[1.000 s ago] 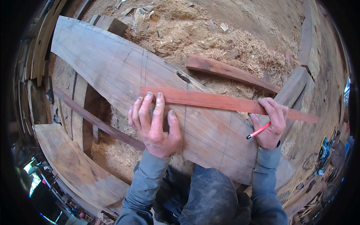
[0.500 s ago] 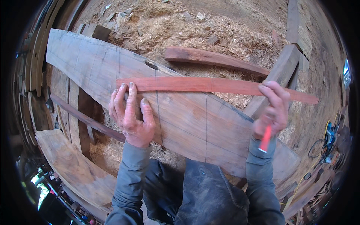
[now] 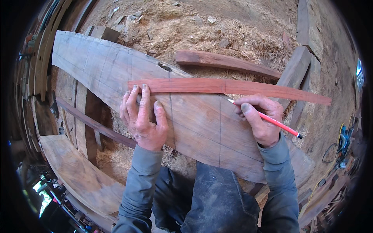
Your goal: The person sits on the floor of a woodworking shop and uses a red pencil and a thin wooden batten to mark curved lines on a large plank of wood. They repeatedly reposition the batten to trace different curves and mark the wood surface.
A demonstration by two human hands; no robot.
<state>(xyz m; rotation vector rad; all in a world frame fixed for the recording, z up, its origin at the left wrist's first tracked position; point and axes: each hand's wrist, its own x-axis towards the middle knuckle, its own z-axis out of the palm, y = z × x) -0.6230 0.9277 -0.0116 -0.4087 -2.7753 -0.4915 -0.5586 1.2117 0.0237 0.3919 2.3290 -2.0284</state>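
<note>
A long, thin reddish wooden strip (image 3: 194,85) lies across a broad wooden plank (image 3: 190,120) that carries several drawn pencil lines. My left hand (image 3: 145,120) rests on the plank with its fingers spread, two fingertips pressing on the strip's left end. In my right hand (image 3: 264,118) is a red pencil (image 3: 280,125), pinched between thumb and fingers. The pencil's tip is close to the plank's far edge, just below the strip. Beyond that edge the strip's right part overhangs the plank.
A dark red timber (image 3: 227,63) lies on the shavings behind the plank. A squared beam (image 3: 294,72) stands at the right, with a blue tool (image 3: 342,141) and yellow cord farther right. Another board (image 3: 75,171) lies at the lower left, near a narrow dark strip (image 3: 93,123).
My right hand has left the strip's right part and moved left, turning the pencil so its tip points at the plank's edge. My left hand stays on the strip; the whole view shifts slightly.
</note>
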